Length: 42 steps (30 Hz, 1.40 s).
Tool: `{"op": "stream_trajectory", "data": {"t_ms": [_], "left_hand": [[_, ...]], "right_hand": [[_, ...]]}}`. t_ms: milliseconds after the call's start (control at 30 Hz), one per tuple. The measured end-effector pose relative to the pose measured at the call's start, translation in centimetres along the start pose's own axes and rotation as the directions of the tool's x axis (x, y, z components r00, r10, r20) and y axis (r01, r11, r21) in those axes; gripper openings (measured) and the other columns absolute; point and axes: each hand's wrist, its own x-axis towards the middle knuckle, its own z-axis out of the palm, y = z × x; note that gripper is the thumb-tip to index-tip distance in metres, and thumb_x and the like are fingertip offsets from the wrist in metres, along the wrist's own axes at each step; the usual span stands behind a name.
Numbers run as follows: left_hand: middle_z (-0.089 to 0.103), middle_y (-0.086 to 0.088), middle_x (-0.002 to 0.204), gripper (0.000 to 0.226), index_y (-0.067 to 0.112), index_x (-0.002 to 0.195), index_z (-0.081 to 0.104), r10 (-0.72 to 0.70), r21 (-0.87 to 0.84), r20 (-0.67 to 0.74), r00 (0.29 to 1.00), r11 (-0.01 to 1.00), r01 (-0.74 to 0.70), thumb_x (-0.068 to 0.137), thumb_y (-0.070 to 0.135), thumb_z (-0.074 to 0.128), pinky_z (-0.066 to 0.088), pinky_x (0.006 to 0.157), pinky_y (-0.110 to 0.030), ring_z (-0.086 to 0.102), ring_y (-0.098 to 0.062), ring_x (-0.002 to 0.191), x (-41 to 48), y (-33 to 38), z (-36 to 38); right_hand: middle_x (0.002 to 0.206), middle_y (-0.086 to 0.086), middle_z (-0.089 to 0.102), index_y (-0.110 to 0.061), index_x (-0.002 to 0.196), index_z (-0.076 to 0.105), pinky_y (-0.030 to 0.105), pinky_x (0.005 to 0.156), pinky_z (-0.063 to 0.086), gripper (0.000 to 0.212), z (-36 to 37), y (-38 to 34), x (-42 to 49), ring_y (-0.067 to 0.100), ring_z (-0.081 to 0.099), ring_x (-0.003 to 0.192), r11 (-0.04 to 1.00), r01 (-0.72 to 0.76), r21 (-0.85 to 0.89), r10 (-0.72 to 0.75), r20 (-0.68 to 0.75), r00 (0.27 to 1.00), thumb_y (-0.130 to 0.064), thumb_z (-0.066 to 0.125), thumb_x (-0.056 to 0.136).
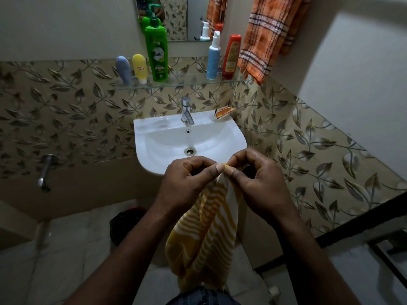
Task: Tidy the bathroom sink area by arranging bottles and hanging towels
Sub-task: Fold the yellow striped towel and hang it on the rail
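"Vatika" reads clearly on the green bottle (156, 49); labels on the other bottles are too small to read.

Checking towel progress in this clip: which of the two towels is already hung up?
The orange checked towel, hanging at upper right. The yellow striped towel is not hung: left hand and right hand pinch its top edge.

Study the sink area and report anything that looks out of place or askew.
An opened orange packet lies on the white sink's rim, right of the tap, looking like litter. On the glass shelf, the grey-blue tube leans, unlike the upright green pump bottle.
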Motion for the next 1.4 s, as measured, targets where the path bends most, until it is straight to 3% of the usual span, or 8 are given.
{"op": "stream_trajectory", "data": {"t_ms": [133, 267, 400, 567, 833, 1000, 1133, 1400], "left_hand": [[0.077, -0.015, 0.086, 0.023, 0.008, 0.09, 0.08, -0.061, -0.12, 0.003, 0.998, 0.991, 0.06, 0.092, 0.032, 0.077, 0.062, 0.072, -0.043, 0.074, -0.031, 0.079, 0.0, 0.2, 0.0], [0.072, -0.018, 0.083, 0.028, -0.001, 0.094, 0.074, -0.249, -0.366, 0.043, 0.968, 0.897, 0.247, 0.084, 0.024, 0.076, 0.059, 0.064, -0.032, 0.071, -0.026, 0.073, -0.1, 0.7, 0.6], [0.071, -0.016, 0.081, 0.028, 0.002, 0.093, 0.073, -0.324, -0.46, 0.073, 0.943, 0.828, 0.32, 0.077, 0.024, 0.077, 0.059, 0.063, -0.031, 0.07, -0.023, 0.069, -0.4, 0.7, 1.1], [0.069, -0.012, 0.079, 0.008, 0.007, 0.09, 0.072, -0.291, -0.411, 0.058, 0.955, 0.865, 0.288, 0.092, 0.014, 0.07, 0.057, 0.061, -0.029, 0.067, -0.02, 0.068, -0.3, 0.3, 0.9], [0.07, -0.015, 0.081, 0.007, 0.006, 0.092, 0.069, -0.134, -0.295, 0.027, 0.991, 0.946, 0.136, 0.098, 0.007, 0.066, 0.058, 0.068, -0.035, 0.068, -0.025, 0.073, -0.5, 0.3, 0.8], [0.074, -0.017, 0.085, 0.008, 0.015, 0.093, 0.071, -0.056, -0.199, 0.022, 0.998, 0.978, 0.059, 0.095, 0.022, 0.07, 0.06, 0.075, -0.046, 0.072, -0.029, 0.079, -0.6, -0.3, 0.6], [0.074, -0.016, 0.084, 0.006, 0.024, 0.091, 0.071, -0.019, -0.137, 0.039, 0.999, 0.99, 0.025, 0.092, 0.03, 0.07, 0.06, 0.078, -0.053, 0.073, -0.032, 0.081, -0.5, -1.0, 0.7], [0.074, -0.012, 0.084, 0.003, 0.025, 0.092, 0.07, -0.005, -0.178, 0.066, 0.998, 0.984, 0.016, 0.095, 0.026, 0.07, 0.055, 0.07, -0.035, 0.072, -0.023, 0.079, -0.9, -1.9, 0.9]], "right_hand": [[0.08, -0.011, 0.071, -0.025, 0.085, 0.069, 0.025, 0.063, 0.054, 0.014, 0.4, -0.2, -0.2, 0.007, 0.067, 0.071, 1.0, 0.008, 0.018, -0.008, -0.001, 1.0, -0.016, 0.078, 0.091], [0.079, -0.007, 0.072, -0.023, 0.084, 0.07, 0.038, 0.064, 0.06, 0.014, 0.7, -0.2, -0.1, 0.01, 0.069, 0.071, 1.0, -0.007, 0.031, 0.007, -0.031, 0.999, -0.016, 0.079, 0.09], [0.076, -0.007, 0.071, -0.023, 0.081, 0.069, 0.035, 0.062, 0.058, 0.017, 1.0, -0.1, -0.2, 0.011, 0.067, 0.067, 1.0, -0.005, 0.024, 0.006, -0.051, 0.999, -0.013, 0.08, 0.088], [0.076, -0.005, 0.072, -0.021, 0.08, 0.071, 0.032, 0.062, 0.057, 0.015, 1.0, -0.2, -0.2, 0.01, 0.068, 0.067, 0.999, -0.036, 0.026, 0.037, -0.051, 0.998, -0.013, 0.082, 0.087], [0.078, 0.001, 0.074, -0.019, 0.08, 0.071, 0.046, 0.071, 0.062, 0.014, 1.0, 0.1, -0.2, 0.022, 0.072, 0.075, 0.987, -0.107, 0.123, 0.116, -0.068, 0.991, -0.011, 0.08, 0.087], [0.082, 0.009, 0.076, -0.019, 0.079, 0.072, 0.047, 0.077, 0.061, 0.008, 1.4, 0.5, -0.5, 0.03, 0.074, 0.082, 0.938, -0.179, 0.297, 0.201, -0.046, 0.979, -0.021, 0.08, 0.079], [0.087, 0.013, 0.076, -0.014, 0.083, 0.071, 0.051, 0.081, 0.062, 0.012, 1.5, 0.9, -0.8, 0.038, 0.073, 0.089, 0.931, -0.18, 0.318, 0.2, -0.033, 0.979, -0.01, 0.081, 0.088], [0.088, 0.012, 0.076, -0.015, 0.085, 0.071, 0.048, 0.081, 0.063, 0.012, 1.2, 1.2, -1.0, 0.036, 0.074, 0.09, 0.928, -0.191, 0.321, 0.197, 0.012, 0.98, -0.007, 0.08, 0.089]]}}
